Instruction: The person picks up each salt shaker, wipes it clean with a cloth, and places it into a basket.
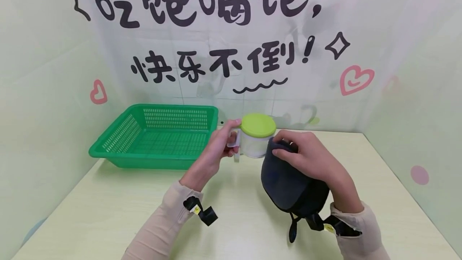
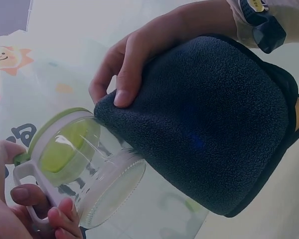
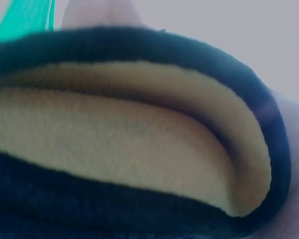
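Observation:
My left hand (image 1: pixel 213 151) grips the white handle of a clear jar (image 2: pixel 74 159) with a yellow-green lid (image 1: pixel 258 125), the thumb up by the lid's edge. In the left wrist view the jar is tilted. A folded cloth (image 2: pixel 204 119), dark navy and fuzzy outside, hangs from my right hand (image 1: pixel 306 153), pinched near its top corner between thumb and fingers. That corner is right at the jar's side. The right wrist view is mostly filled by the cloth's tan inner side (image 3: pixel 119 134). A small dark loop (image 1: pixel 293 230) dangles below the cloth.
A green plastic basket (image 1: pixel 155 156) with slotted walls stands at the back left of the pale table (image 1: pixel 231 228). Behind the table hangs a white backdrop (image 1: pixel 202 43) with black lettering and pink hearts.

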{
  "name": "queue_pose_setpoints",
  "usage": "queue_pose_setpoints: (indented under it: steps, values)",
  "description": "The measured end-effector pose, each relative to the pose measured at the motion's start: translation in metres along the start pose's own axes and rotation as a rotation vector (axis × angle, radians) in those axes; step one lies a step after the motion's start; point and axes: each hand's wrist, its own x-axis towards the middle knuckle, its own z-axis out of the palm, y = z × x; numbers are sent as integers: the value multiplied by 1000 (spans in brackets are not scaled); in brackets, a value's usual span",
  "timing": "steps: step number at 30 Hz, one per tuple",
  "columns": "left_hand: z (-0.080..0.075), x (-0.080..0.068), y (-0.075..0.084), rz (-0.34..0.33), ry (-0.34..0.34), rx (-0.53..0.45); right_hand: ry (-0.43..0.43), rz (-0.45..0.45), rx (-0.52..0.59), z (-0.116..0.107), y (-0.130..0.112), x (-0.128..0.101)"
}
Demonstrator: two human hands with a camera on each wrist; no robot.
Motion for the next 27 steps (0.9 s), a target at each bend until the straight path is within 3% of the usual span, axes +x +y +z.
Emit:
queue_pose_setpoints:
  steps: [15, 27]
  values:
    - [-1, -2, 0, 3, -103, 45, 28, 88, -8, -4, 24, 3]
    - [-2, 4, 1, -68, -63, -60, 28, 58, -39, -1, 12, 3]
